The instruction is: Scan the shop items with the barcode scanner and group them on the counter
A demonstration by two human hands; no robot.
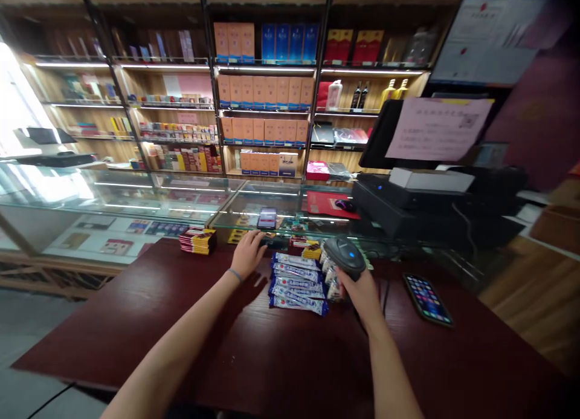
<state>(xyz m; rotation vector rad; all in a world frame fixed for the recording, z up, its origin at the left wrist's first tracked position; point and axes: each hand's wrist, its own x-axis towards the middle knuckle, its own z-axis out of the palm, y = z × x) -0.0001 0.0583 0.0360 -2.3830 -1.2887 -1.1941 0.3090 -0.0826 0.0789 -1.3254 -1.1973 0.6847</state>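
My right hand (362, 291) grips a black barcode scanner (345, 254) with a lit blue spot on top. The scanner is over a row of upright wrapped packs (331, 280). To its left, several blue-and-white wrapped snack bars (296, 284) lie in a stack on the table. My left hand (247, 254) is at the table's far edge, palm down, fingers stretched forward and thumb apart. Just beyond its fingertips is a dark item (275, 241) I cannot make out. A stack of red-and-yellow packs (198, 240) stands farther left; more yellow packs (312, 250) lie behind the bars.
A smartphone (427, 299) with a lit screen lies on the dark red table (290, 358) at the right. Behind stand a glass display counter (181, 192), a small device with a screen (267, 217), a mouse (345, 205) on a red mat, and a monitor (380, 135). Stocked shelves line the wall.
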